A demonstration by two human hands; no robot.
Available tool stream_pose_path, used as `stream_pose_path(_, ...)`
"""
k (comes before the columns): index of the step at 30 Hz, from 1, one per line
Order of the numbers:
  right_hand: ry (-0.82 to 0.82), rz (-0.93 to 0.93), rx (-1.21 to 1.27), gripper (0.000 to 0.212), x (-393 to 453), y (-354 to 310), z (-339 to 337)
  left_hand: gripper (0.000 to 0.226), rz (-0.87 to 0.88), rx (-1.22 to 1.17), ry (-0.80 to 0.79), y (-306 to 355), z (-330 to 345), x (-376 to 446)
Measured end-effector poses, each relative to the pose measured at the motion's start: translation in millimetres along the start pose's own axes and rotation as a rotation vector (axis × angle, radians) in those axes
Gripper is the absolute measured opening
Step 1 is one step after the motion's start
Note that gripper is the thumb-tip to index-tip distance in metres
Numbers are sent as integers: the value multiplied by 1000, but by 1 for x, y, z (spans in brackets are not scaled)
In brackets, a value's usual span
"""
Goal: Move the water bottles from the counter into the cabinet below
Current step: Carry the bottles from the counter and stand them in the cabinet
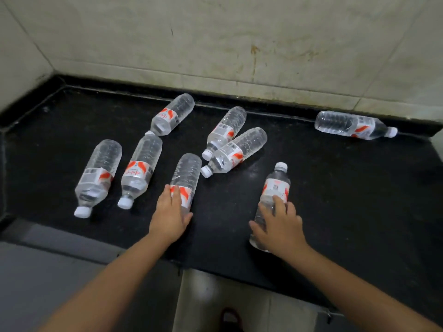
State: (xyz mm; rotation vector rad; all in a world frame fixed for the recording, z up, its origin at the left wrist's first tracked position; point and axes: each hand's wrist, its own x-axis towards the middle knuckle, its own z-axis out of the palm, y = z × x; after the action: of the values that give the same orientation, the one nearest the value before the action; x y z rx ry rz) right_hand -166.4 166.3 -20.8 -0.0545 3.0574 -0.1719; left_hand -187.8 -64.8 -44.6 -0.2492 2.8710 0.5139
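Several clear water bottles with red and white labels lie on their sides on the black counter. My left hand rests over the neck end of one bottle near the front edge, fingers wrapped on its label. My right hand covers the lower half of another bottle, whose white cap points away from me. Other bottles lie at the left, at the back, in the middle, and at the far right by the wall.
A stained tiled wall rises behind the counter and at its left. A grey cabinet front shows below the counter edge at left. A pale floor strip and a dark shoe are visible below.
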Motion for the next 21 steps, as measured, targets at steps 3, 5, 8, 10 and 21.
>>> stream_pose_path(3, -123, 29, 242, 50, 25, 19, -15, 90, -33, -66, -61, -12, 3, -27)
stream_pose_path(5, -81, 134, 298, 44, 56, 40, -21, 85, -23, -72, -34, -21, 8, -46)
stream_pose_path(8, -191, 255, 482, 48, 96, 50, -21, 72, 3, -25, -6, -30, 14, -57)
stream_pose_path(10, -297, 321, 659, 45, 115, 41, -19, 68, -13, -18, 41, -27, 12, -55)
stream_pose_path(21, -133, 289, 587, 21, 94, 17, -63, 64, -154, 46, 87, -19, -9, -68)
